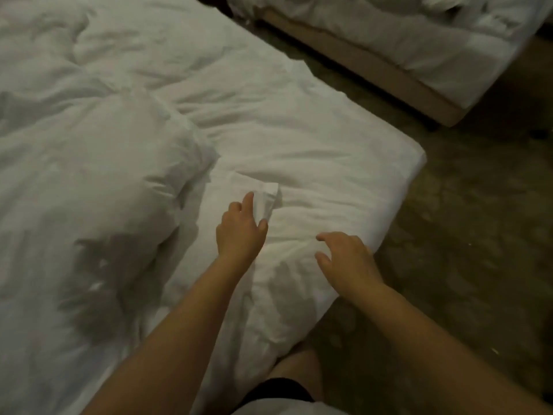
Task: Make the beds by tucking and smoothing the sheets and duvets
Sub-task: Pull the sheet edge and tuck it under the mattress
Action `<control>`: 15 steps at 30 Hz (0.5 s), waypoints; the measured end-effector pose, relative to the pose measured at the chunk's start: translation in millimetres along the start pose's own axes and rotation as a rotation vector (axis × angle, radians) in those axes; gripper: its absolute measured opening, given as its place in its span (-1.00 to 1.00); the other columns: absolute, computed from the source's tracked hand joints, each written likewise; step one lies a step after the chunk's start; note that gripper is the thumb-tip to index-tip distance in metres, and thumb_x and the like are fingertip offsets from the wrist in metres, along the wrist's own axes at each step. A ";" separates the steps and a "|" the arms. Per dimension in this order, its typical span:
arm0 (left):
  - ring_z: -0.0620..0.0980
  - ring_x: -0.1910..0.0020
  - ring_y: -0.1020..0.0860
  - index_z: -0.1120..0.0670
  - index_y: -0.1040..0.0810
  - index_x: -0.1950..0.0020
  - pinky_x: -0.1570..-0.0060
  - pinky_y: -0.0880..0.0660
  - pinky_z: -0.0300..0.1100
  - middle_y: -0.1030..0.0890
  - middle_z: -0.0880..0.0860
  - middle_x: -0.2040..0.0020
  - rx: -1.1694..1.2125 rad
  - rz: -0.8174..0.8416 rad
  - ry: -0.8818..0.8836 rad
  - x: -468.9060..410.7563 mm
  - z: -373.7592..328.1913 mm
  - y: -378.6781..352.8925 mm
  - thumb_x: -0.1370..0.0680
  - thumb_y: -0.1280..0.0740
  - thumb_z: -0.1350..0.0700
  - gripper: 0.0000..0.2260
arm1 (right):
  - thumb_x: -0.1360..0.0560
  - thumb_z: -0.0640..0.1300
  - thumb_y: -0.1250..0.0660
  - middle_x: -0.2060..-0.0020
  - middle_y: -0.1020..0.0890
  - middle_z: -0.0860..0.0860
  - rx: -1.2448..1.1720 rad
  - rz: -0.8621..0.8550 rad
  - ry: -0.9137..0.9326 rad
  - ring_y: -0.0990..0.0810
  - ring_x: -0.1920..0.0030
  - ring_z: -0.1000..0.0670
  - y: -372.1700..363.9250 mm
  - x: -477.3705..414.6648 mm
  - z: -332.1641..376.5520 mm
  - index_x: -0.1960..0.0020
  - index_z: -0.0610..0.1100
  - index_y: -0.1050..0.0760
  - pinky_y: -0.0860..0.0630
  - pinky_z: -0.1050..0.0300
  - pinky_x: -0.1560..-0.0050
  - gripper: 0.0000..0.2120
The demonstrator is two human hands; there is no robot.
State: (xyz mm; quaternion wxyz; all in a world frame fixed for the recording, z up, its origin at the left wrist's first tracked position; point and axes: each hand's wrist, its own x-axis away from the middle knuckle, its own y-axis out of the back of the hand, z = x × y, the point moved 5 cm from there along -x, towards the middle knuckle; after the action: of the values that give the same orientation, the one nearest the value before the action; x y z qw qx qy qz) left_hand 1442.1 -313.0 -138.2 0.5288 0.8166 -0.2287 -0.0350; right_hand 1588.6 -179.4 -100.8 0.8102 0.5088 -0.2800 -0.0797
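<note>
Near bed [398, 205] fills left and centre of the frame, its corner at middle right. White sheet [299, 139] covers the mattress, wrinkled, with creases running toward the centre. White duvet [89, 175] lies bunched in a thick heap on the left half of the frame, its edge overlapping the sheet just left of centre; a dark shadow patch falls on it at lower left. Left hand [241, 232] is at centre frame, arm reaching in from the bottom. Its fingers [248, 199] and thumb pinch a small raised fold of the sheet, which stands up between them, just beside the duvet's edge. Right hand [347, 259] is right of centre, over the sheet near the bed's lower right side edge, and holds nothing. Its fingers [320, 236] are spread and loosely curved, tips pointing left; cannot tell whether they touch the cloth. The two hands are near each other but apart. Mottled dark floor [463, 235] takes the right side of the frame. Second bed [389, 40] at upper right, well apart across the floor: rumpled white bedding on a tan base [359, 64]. Bare knee [299, 363] and dark shorts [278, 387] at bottom centre, close against the near bed's edge.
</note>
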 end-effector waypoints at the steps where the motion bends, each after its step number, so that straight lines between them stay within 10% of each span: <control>1: 0.19 -0.17 -0.45 0.02 -0.14 -0.50 -0.07 -0.43 0.02 -0.39 0.19 -0.28 -0.007 0.037 0.031 -25.7 -4.0 -10.8 -0.55 -0.24 -0.03 -0.44 | -0.61 0.04 -0.13 -0.37 -0.42 0.05 0.016 0.023 -0.001 -0.36 -0.33 -0.06 7.1 -23.7 -6.8 -0.42 0.02 -0.32 -0.29 0.02 -0.30 -0.61; 15: 0.13 -0.08 -0.55 0.01 -0.23 -0.37 0.20 -0.35 -0.11 -0.58 0.11 -0.11 -0.168 0.303 0.241 -192.0 -3.4 -112.9 -0.52 -0.22 -0.21 -0.49 | -0.62 0.00 -0.13 -0.32 -0.46 0.04 0.115 0.214 0.140 -0.40 -0.29 -0.07 -10.5 -204.7 -5.4 -0.41 0.02 -0.35 -0.30 0.01 -0.24 -0.63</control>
State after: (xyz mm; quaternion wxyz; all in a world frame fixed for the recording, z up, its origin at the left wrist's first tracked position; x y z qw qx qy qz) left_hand 1309.6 -193.3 -271.5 0.6180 0.7240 -0.2802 0.1240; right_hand 1423.1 -95.4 -188.0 0.8011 0.5258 -0.2797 0.0591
